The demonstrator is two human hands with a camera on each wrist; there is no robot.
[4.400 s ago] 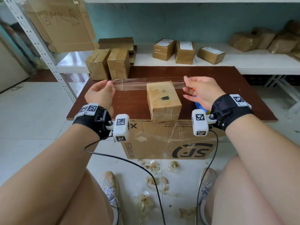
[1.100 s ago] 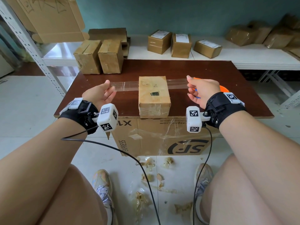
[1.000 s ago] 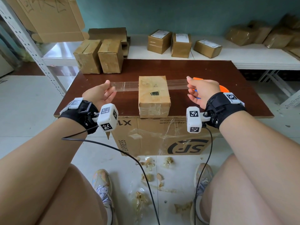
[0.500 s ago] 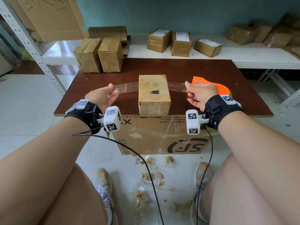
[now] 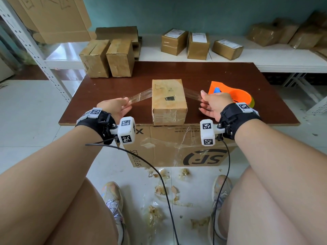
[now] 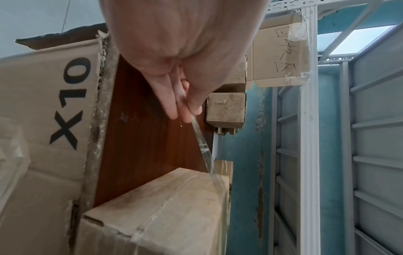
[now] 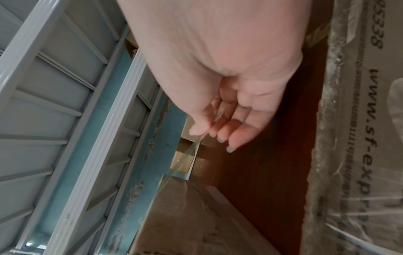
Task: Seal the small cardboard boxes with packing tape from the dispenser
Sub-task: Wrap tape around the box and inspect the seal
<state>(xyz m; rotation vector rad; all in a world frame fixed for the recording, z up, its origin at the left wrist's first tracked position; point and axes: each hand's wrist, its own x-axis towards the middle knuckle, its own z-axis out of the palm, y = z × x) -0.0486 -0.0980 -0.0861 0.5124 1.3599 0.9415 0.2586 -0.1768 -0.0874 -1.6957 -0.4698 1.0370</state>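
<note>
A small cardboard box (image 5: 169,99) stands at the front middle of the brown table (image 5: 256,89). A clear strip of tape (image 5: 141,96) lies across the box top and slopes down on both sides. My left hand (image 5: 123,105) pinches its left end between thumb and fingers (image 6: 185,110). On the other side my right hand (image 5: 205,101) pinches the right end (image 7: 196,141), its other fingers loosely spread. The orange tape dispenser (image 5: 231,93) lies on the table just behind my right hand. Box edge (image 6: 196,186) and tape (image 6: 202,146) also show in the left wrist view.
Two taped boxes (image 5: 108,58) stand at the table's back left. More parcels (image 5: 198,45) sit on the white shelf (image 5: 283,59) behind. A large SF Express carton (image 5: 177,147) stands under the table's front edge. Tape scraps (image 5: 164,190) litter the floor between my feet.
Both hands have come down and toward me, bending the tape ends down over the box's sides. The strip, earlier level above the box, now lies on its top. The orange dispenser has come into sight.
</note>
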